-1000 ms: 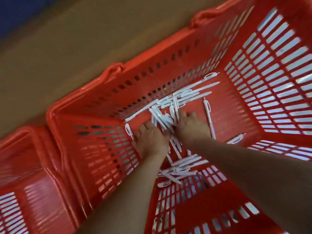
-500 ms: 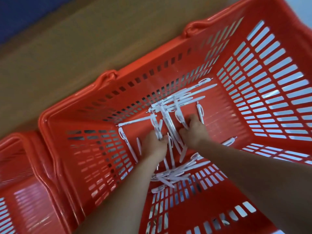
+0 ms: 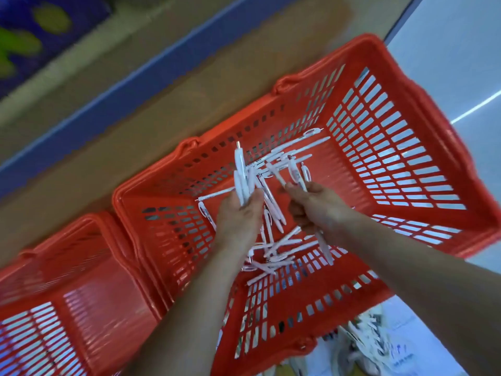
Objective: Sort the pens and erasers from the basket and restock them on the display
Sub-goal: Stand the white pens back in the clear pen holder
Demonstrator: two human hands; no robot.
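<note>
An orange slotted basket (image 3: 401, 123) stands on the floor below me, with several white pens (image 3: 287, 156) loose on its bottom. My left hand (image 3: 238, 215) grips a bunch of white pens (image 3: 241, 175) that stick up above its fingers. My right hand (image 3: 317, 207) is curled round a few pens, one end jutting up by its fingers and another pen (image 3: 324, 245) hanging below the wrist. More pens (image 3: 273, 256) lie scattered under my forearms. No erasers show.
A second orange basket (image 3: 67, 267) sits right beside the first on the left. A tan shelf edge with a blue strip (image 3: 130, 77) runs behind both. My white shoe (image 3: 371, 346) shows on the pale floor at the bottom right.
Both hands have closed on pens and risen off the basket bottom. The left bunch now stands clear above the heap. The view has pulled back and up.
</note>
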